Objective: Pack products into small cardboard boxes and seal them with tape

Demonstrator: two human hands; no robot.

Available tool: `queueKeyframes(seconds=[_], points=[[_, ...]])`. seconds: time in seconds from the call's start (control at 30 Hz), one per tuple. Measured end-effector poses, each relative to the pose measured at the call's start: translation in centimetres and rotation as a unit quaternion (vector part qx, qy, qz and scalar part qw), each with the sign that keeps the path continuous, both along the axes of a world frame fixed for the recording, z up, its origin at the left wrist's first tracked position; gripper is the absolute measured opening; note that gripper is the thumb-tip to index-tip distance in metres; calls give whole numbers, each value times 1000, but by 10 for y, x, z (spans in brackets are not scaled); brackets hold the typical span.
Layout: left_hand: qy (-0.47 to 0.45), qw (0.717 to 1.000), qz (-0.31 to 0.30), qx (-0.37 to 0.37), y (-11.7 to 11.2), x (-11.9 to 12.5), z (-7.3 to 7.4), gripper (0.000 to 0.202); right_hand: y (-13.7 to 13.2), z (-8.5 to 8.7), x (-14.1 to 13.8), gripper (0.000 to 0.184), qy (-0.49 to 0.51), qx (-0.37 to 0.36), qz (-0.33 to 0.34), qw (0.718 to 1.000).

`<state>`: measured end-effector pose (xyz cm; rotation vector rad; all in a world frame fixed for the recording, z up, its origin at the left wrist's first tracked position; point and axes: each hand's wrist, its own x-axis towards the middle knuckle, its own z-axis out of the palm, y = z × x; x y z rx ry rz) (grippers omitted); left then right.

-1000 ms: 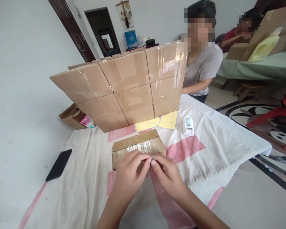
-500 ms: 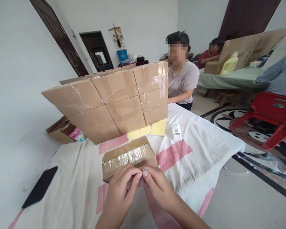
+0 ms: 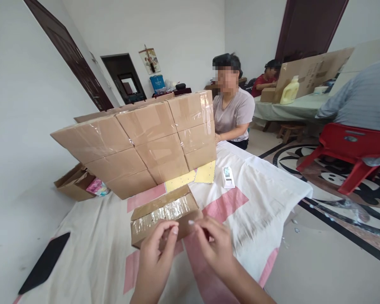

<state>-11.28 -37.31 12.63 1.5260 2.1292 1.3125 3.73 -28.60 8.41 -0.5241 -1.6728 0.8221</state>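
Right hand (image 3: pixel 217 242) is pinching a small pale, whitish piece (image 3: pixel 191 222) between thumb and forefinger; the grip is narrow. The piece is jutting from the fingertips on the side facing the left hand (image 3: pixel 156 248), lying in the gap between the two hands and nearer the right. Its exact shape is blurring out. Left hand is holding thumb and forefinger close together, apart from the piece; one cannot tell whether anything is sitting between those tips.

Behind both hands, a low brown cardboard box with glossy clear tape (image 3: pixel 164 215) is resting on a white cloth with pink patches (image 3: pixel 256 215). Farther back, a wall of taped brown cardboard boxes (image 3: pixel 155 139) is standing over yellow dotted sheets (image 3: pixel 205 173).

Markings: a small white device (image 3: pixel 228 179) is showing a greenish panel and a darker one below, nothing legible. A red plastic chair (image 3: pixel 356 141) is bearing a small bluish label, too small for reading. On the far table, a large brown cardboard panel (image 3: pixel 299 80) is carrying dark print, likewise unreadable. A pale yellow plastic bottle (image 3: pixel 290 90) is standing in front of it. A blue container (image 3: pixel 157 82) by the back wall is displaying light, illegible marks.
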Motion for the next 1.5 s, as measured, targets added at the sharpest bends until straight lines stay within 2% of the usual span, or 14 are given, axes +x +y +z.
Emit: queueKeyframes(seconds=[0.07,0.13,0.2,0.3,0.43,0.63,0.77,0.87,0.93,1.03,1.1,1.2,1.37,1.5], points=[[63,995,64,35,3,-12,-2,28,21,-8,5,17,-16,-4,-78,997],[149,981,119,28,8,-31,-6,34,48,-20,5,22,-49,-22,-140,989],[216,964,155,-20,15,-54,-13,43,71,-35,0,26,-104,-51,-153,981],[240,954,167,-72,21,-83,-23,54,87,-53,-13,27,-207,-102,-118,966],[222,963,125,-87,19,-99,-28,56,81,-59,-21,26,-255,-126,-102,953],[239,957,128,-104,15,-93,-28,57,67,-64,-15,24,-237,-83,-77,965],[244,954,133,-111,18,-94,-29,58,63,-71,-14,26,-211,-56,-30,975],[249,952,133,-116,20,-92,-29,57,59,-73,-11,26,-185,-58,38,980],[254,949,141,-120,22,-88,-27,56,55,-74,-8,28,-168,-87,108,976],[256,945,153,-135,25,-83,-25,52,45,-80,-3,31,-129,-171,188,959],[250,945,154,-144,25,-81,-25,52,40,-85,0,47,-105,-217,220,945],[242,947,152,-144,23,-82,-25,52,41,-88,1,66,-73,-255,211,941],[237,952,139,-136,19,-86,-28,55,48,-82,-3,62,-39,-280,181,942],[234,957,119,-122,18,-96,-32,58,33,-80,-10,62,-83,-247,176,949]])
